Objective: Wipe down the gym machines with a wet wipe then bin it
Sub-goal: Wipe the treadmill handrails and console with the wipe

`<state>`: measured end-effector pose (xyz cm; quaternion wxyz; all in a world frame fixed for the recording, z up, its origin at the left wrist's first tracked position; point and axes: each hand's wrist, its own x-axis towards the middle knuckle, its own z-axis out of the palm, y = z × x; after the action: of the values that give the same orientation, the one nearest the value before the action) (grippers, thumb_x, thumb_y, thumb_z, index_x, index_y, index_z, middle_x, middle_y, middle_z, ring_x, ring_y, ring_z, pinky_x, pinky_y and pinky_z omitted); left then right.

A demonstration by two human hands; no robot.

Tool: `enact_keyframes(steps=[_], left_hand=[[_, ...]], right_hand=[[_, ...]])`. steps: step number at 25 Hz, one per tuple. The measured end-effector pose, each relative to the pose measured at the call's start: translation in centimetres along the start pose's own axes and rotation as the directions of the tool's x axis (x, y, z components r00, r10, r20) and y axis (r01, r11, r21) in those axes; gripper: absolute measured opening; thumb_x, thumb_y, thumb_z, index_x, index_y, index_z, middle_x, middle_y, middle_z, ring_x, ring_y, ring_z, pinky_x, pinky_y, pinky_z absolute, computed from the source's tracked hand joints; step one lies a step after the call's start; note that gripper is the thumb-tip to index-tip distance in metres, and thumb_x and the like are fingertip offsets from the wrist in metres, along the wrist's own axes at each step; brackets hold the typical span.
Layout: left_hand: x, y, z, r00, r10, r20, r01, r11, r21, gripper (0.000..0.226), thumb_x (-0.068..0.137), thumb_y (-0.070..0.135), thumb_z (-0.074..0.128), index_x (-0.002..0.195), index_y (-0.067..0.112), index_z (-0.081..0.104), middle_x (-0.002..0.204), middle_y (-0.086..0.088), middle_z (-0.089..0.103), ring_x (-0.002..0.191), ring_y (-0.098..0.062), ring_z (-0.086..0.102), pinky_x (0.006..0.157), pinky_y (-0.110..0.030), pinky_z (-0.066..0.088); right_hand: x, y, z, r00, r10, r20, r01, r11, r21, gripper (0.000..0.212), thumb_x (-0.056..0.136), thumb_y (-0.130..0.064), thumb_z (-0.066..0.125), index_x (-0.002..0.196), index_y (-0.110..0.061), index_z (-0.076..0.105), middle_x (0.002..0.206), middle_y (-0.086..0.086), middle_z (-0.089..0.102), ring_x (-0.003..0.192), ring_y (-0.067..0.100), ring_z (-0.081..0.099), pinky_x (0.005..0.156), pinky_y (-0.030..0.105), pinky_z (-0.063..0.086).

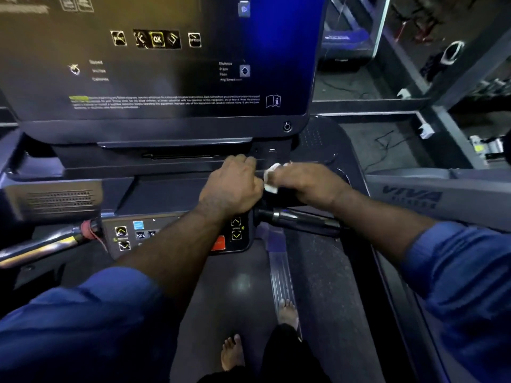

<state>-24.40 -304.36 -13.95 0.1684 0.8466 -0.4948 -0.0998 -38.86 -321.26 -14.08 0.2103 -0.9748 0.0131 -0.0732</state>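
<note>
Item: one small, white, crumpled wet wipe [271, 176], which we found pinched in the curled fingers of the right hand [307, 183], over the dark grey plastic ledge of the treadmill console [193, 167] and just below its large black display panel [166, 78]. The left hand [232, 186] lay knuckles-up hard against the wet wipe, fingers curled under; whether it also gripped a corner or merely pressed on the ledge, we could not tell. Orientation: what showed was a short bunched strip, its long axis running near to far, the upper end tipped toward the display panel and slightly rightward, the lower end tucked between the two hands; the rest was hidden in the right palm. Adjacent: a black cylindrical handlebar grip [298, 218] directly under the right wrist, and a black keypad [177, 236] with yellow arrow keys and a red-orange button under the left forearm. Hazards, as we judged them: the forearm, lying so low over the keypad, could press a key and start the dark running belt [240, 286] beneath the bare feet [233, 352]; a sodden wipe could push moisture into the small socket [272, 149] just beyond the hands; so loose a wad could slip free and drop.
</note>
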Motion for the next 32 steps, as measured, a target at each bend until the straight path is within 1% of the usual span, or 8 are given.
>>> enact_keyframes(steps=[4,8,11,16,19,24,28,32], left_hand=[[0.1,0.1,0.3,1.000,0.024,0.000,-0.024,0.999,0.029,0.016,0.097,0.031,0.047,0.101,0.017,0.052,0.109,-0.004,0.054,0.108,-0.024,0.049,0.085,-0.045,0.048],[0.1,-0.4,0.3,1.000,-0.010,0.029,0.009,1.000,0.019,0.016,0.095,0.034,0.048,0.102,0.020,0.052,0.109,-0.002,0.052,0.108,-0.022,0.048,0.083,-0.043,0.048],[0.0,0.5,-0.3,0.998,-0.011,0.059,0.010,1.000,0.023,0.028,0.096,0.040,0.050,0.111,0.017,0.057,0.113,-0.003,0.053,0.112,-0.024,0.049,0.086,-0.045,0.049],[0.4,0.1,0.1,0.983,0.119,0.139,-0.131,0.988,0.084,0.054,0.092,0.063,0.050,0.123,0.019,0.059,0.124,-0.005,0.057,0.116,-0.024,0.049,0.094,-0.048,0.047],[-0.7,0.9,-0.3,0.920,0.259,0.293,-0.326,0.922,0.209,0.085,0.077,0.089,0.038,0.127,0.023,0.057,0.132,-0.002,0.054,0.123,-0.024,0.045,0.101,-0.052,0.043],[-1.2,0.7,0.2,0.843,0.347,0.411,-0.489,0.812,0.319,0.102,0.059,0.105,0.045,0.125,0.027,0.052,0.130,0.003,0.054,0.125,-0.020,0.047,0.109,-0.054,0.038],[-0.9,0.8,0.4,0.847,0.380,0.372,-0.497,0.816,0.296,0.093,0.063,0.093,0.062,0.126,0.026,0.053,0.130,0.003,0.054,0.125,-0.020,0.047,0.107,-0.053,0.039],[-0.6,0.7,0.6,0.838,0.385,0.387,-0.511,0.800,0.313,0.086,0.069,0.085,0.066,0.128,0.025,0.052,0.131,0.002,0.055,0.125,-0.022,0.047,0.106,-0.056,0.040]], right_hand=[[-0.5,3.7,2.3,0.807,-0.438,0.397,0.568,0.758,-0.321,0.043,0.100,-0.012,0.044,0.135,-0.015,0.068,0.146,-0.008,0.061,0.142,0.008,0.047,0.120,0.041,0.040],[-4.8,5.9,-1.6,0.767,-0.073,0.638,0.456,0.762,-0.461,0.046,0.102,-0.027,0.039,0.145,-0.027,0.055,0.148,-0.008,0.056,0.135,0.020,0.055,0.114,0.037,0.042],[-7.3,5.3,-4.3,0.812,0.286,0.509,0.096,0.794,-0.600,0.035,0.091,-0.023,0.030,0.114,-0.020,0.056,0.117,0.004,0.062,0.106,0.029,0.065,0.085,0.038,0.051],[-5.5,4.2,-4.4,0.873,0.310,0.376,-0.017,0.791,-0.612,0.045,0.089,-0.015,0.026,0.121,-0.013,0.058,0.119,0.007,0.059,0.110,0.032,0.063,0.086,0.046,0.058],[-8.2,3.4,-5.1,0.781,0.387,0.490,0.003,0.783,-0.622,0.020,0.092,-0.015,0.057,0.110,-0.012,0.064,0.118,0.010,0.060,0.106,0.030,0.062,0.080,0.039,0.053],[-8.3,-0.5,-3.3,0.693,0.615,0.375,-0.305,0.723,-0.620,0.027,0.092,-0.015,0.054,0.114,-0.010,0.069,0.116,0.017,0.065,0.108,0.040,0.067,0.084,0.041,0.056],[-9.9,-1.2,-1.8,0.666,0.745,0.023,-0.732,0.659,-0.171,0.019,0.092,-0.015,0.065,0.101,-0.023,0.080,0.110,0.011,0.078,0.105,0.033,0.072,0.091,0.032,0.052],[-15.0,-5.1,3.4,0.671,0.711,-0.211,-0.695,0.702,0.155,0.039,0.102,-0.014,0.060,0.141,-0.017,0.064,0.140,0.008,0.067,0.130,0.026,0.062,0.116,0.023,0.036]])
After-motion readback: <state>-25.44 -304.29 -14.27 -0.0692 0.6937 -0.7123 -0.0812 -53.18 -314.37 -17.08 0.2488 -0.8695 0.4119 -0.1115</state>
